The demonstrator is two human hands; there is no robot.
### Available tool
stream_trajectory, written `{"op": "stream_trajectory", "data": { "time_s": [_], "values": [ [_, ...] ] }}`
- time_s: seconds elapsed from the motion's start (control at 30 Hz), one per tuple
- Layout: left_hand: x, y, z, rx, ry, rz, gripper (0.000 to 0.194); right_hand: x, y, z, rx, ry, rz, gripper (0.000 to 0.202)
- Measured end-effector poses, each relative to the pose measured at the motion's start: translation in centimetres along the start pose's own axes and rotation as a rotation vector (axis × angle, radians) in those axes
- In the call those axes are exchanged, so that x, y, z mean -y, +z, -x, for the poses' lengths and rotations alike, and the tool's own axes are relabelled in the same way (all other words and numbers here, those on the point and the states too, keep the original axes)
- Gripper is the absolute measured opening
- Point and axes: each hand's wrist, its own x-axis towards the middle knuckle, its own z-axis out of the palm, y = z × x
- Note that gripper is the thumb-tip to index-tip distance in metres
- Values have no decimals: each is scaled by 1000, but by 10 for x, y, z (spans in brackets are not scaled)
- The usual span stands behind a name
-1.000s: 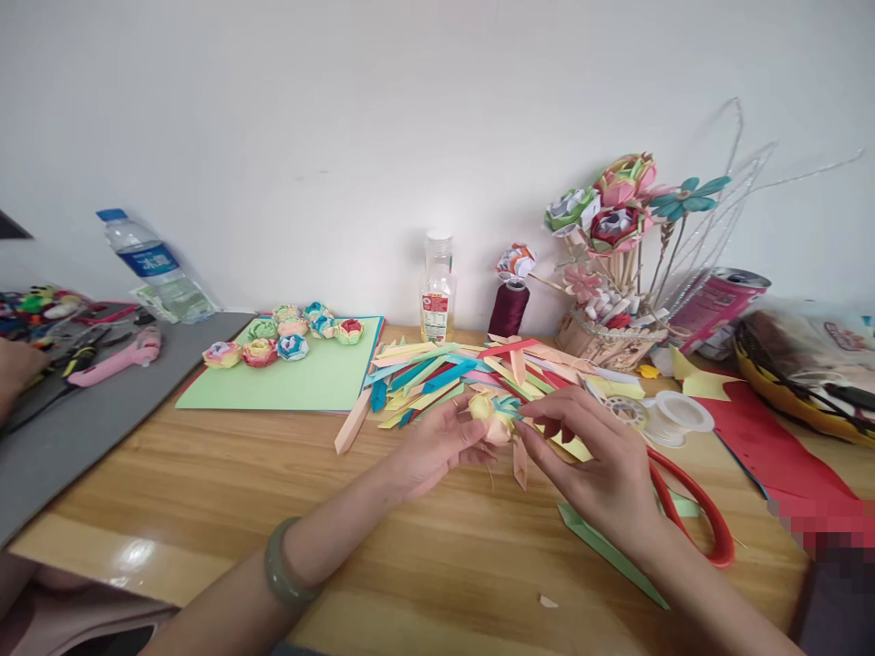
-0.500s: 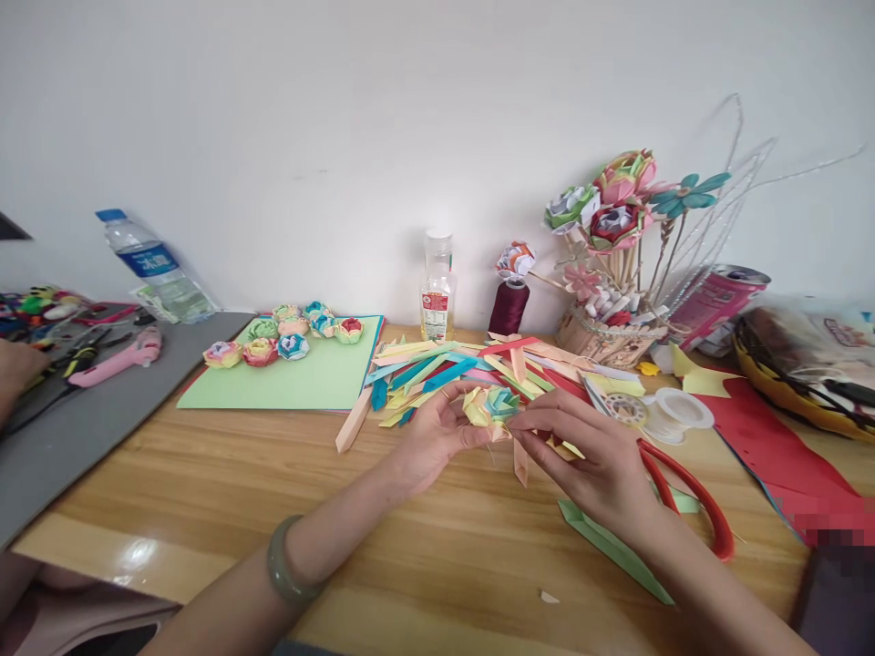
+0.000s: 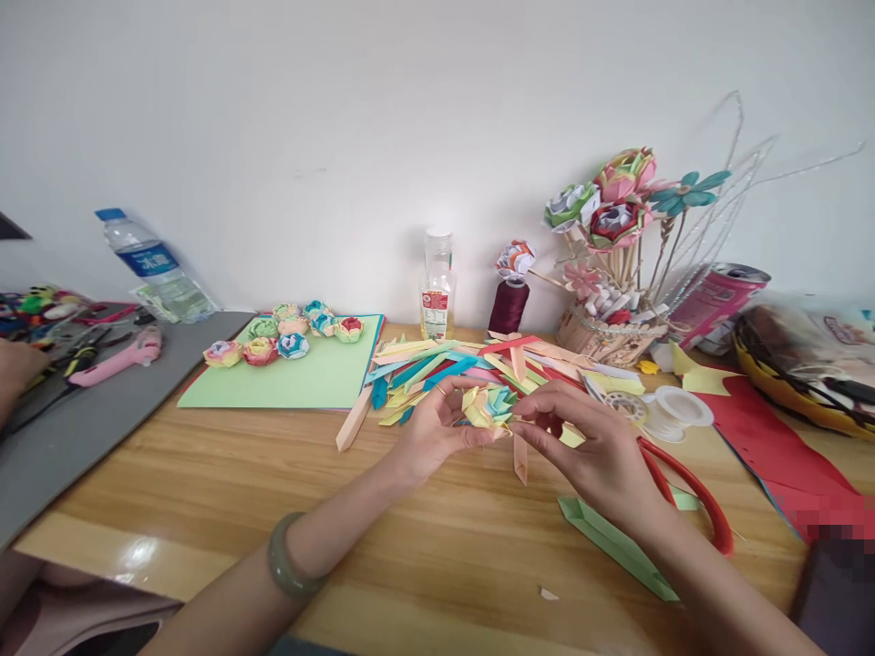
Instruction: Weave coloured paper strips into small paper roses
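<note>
Held in my left hand is a small folded-paper flower with yellow, pale green and blue petals. The thumb lies under its lower edge, and the other fingers are partly hidden behind it. My right hand is pinched at the flower's right edge; whatever is between thumb and forefinger is too small to make out. Just behind both hands lies a heap of folded paper strips in several colours. Red-handled scissors lie partly under my right wrist, with a folded green strip close by.
Finished paper flowers sit on green paper at left. Behind stand a clear bottle, a thread cone and a flower basket. White spools lie right. Another person's hand is near a pink glue gun.
My right hand has shifted slightly at the flower's right edge, its fingers more bent and raised. The flower has tilted a little in my left hand, which stays in place.
</note>
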Motion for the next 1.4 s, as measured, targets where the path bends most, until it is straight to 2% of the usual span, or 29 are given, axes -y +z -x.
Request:
{"op": "stream_trajectory", "data": {
  "time_s": [0.2, 0.4, 0.6, 0.67, 0.87, 0.97, 1.13, 1.4],
  "values": [
    [2, -7, -3, 64, 54, -126, 45, -2, -2, -1, 65, 1, -2, 7],
    [3, -8, -3, 120, 60, -158, 45, -7, 1, 1, 53, -119, 70, 7],
    [3, -5, -3, -9, -18, -209, 47, -15, 8, 7, -57, -202, 238, 5],
    [3, -5, -4, -15, -41, -232, 46, -14, 8, 6, -45, -163, 190, 5],
    [2, -5, -5, 2, -31, -281, 46, -11, 4, -3, 118, 127, -35, 12],
    [2, -4, -4, -7, -31, -292, 47, -12, 3, -4, 162, 159, -82, 12],
    [3, -4, -3, -19, -33, -263, 47, -11, 5, -2, 100, 108, -79, 12],
    [8, -6, -4, -21, -23, -274, 49, -20, 16, 7, -14, -65, 122, 10]
  ]
}}
